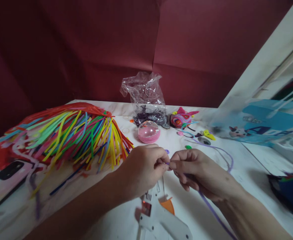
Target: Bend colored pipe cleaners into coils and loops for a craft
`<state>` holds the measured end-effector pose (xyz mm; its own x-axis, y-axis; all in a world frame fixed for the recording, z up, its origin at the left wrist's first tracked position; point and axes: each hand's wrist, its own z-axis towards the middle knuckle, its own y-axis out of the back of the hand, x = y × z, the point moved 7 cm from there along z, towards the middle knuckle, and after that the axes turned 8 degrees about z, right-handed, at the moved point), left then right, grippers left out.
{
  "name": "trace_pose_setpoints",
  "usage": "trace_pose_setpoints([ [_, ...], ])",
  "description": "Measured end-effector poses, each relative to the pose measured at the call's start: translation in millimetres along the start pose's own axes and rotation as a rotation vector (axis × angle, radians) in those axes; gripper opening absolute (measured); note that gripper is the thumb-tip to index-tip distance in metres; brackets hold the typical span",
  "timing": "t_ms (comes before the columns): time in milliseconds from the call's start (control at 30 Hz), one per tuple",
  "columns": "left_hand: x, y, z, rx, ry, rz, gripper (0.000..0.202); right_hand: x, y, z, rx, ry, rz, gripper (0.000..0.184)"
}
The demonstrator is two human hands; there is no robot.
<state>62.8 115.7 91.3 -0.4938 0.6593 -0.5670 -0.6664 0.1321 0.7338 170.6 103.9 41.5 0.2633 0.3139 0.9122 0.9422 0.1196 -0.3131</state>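
My left hand pinches the end of a purple pipe cleaner between thumb and finger. Right against it, my right hand closes its fingertips on the same strand, which trails down toward the lower right. Below both hands lies a white hot glue gun with a small red light and an orange part at its side. Just behind the hands sits a clear plastic ball with pink strands wound around its lower half.
A big bundle of colourful pipe cleaners spreads on the left, beside a pink-cased phone. At the back stand a clear plastic bag and a colourful decorated ball. A blue-and-white bag stands at right.
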Motion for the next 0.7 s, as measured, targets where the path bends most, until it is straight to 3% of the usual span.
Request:
trace_pose_setpoints([
  [400,4,1.3,-5,-0.266,0.103,-0.352,0.008,3,-2,-3,0.069,0.003,0.127,0.018],
  [600,16,-13.1,-11,-0.363,0.240,-0.571,0.006,5,-2,-3,0.005,0.051,0.132,0.019],
  [700,22,-21.9,-9,-0.329,0.291,-0.629,0.004,6,1,-2,-0.041,0.073,0.100,0.019],
])
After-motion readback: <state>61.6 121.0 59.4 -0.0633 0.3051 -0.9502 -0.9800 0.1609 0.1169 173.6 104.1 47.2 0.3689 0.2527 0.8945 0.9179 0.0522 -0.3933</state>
